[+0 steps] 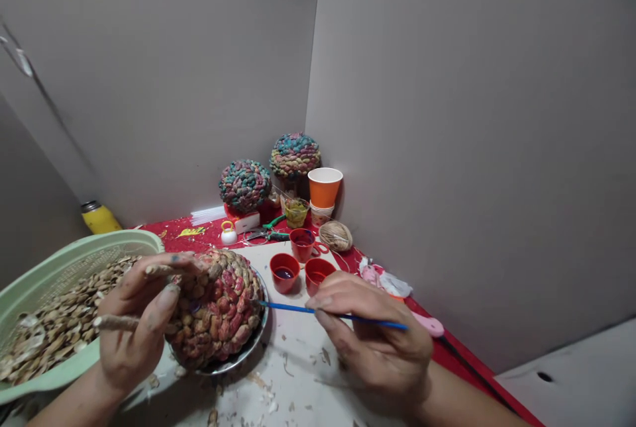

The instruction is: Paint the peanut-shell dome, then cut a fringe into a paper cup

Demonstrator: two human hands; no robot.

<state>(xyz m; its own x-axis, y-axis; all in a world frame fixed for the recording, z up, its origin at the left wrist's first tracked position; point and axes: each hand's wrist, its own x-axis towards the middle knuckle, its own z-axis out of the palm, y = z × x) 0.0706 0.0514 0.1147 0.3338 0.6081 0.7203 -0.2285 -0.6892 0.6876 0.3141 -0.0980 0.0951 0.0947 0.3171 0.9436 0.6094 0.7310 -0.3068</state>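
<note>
A round ball covered in peanut shells [226,314] rests in a shallow metal-rimmed dish [259,341]. Parts of it are painted red and pink; other shells are bare tan. My left hand [136,321] grips the ball's left side, its fingers curled around two short twigs [116,323] that stick out there. In my right hand [372,334], a thin blue paintbrush [293,308] is pinched between thumb and fingers. Its tip touches the right side of the ball. Just beyond are small red cups [285,273] with dark liquid inside.
A green basket [64,256] of empty shells stands at left. At the back are two multicoloured balls [245,185], an orange paper cup [324,187], green-handled pliers [273,232] and a twine ball [336,236]. Grey partitions [447,116] enclose the table. Shell bits litter the white board [298,374].
</note>
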